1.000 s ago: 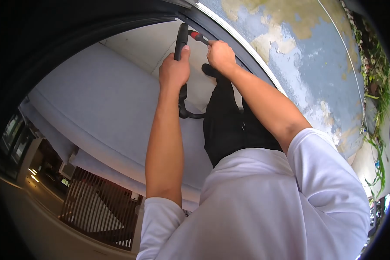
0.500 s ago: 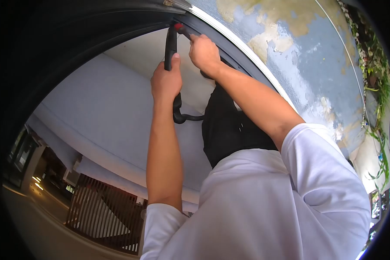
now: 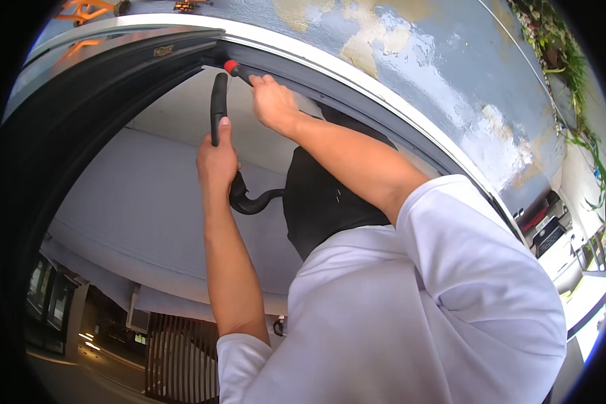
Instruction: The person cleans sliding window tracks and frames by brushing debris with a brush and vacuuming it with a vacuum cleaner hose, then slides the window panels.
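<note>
My left hand (image 3: pixel 217 160) is wrapped round a black vacuum-like tube (image 3: pixel 219 97), thumb up along it, its upper end near the corner of a dark frame (image 3: pixel 303 86). A curved black hose (image 3: pixel 256 203) runs from below that hand toward my dark trousers. My right hand (image 3: pixel 274 102) grips a dark-handled brush (image 3: pixel 241 73) with a red band. The red end points at the frame's upper left corner, above and right of the tube's tip. The brush's bristles cannot be made out.
Beside the left arm is a long light grey padded surface (image 3: pixel 141 202). Beyond the white edge strip (image 3: pixel 343 66) lies a peeling blue-grey wall or floor (image 3: pixel 438 87). Plants (image 3: pixel 572 87) are at the upper right, orange objects (image 3: pixel 84 10) at the upper left, dark slats (image 3: pixel 182 357) at the lower left.
The view has shifted, bringing orange objects in. Both hands now appear further left and lower. The brush has first moved up into the corner, and now sits a little apart from the tube's tip.
</note>
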